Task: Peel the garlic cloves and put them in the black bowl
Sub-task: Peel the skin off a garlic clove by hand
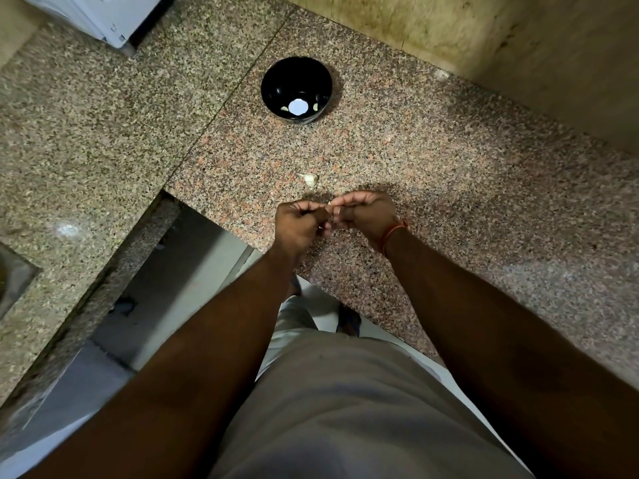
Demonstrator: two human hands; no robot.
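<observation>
Bare forearms; red thread band [394,233] on right wrist; grey shirt [345,409].

Speckled granite counter [432,174] carries the black bowl [276,81] toward its back and a garlic clove [310,179] with loose skin nearer the front edge, well apart.

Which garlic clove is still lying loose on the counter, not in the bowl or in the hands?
The unpeeled garlic clove on the granite counter, just beyond the hands. Others lie inside the black bowl; one is pinched between left hand and right hand.
</observation>
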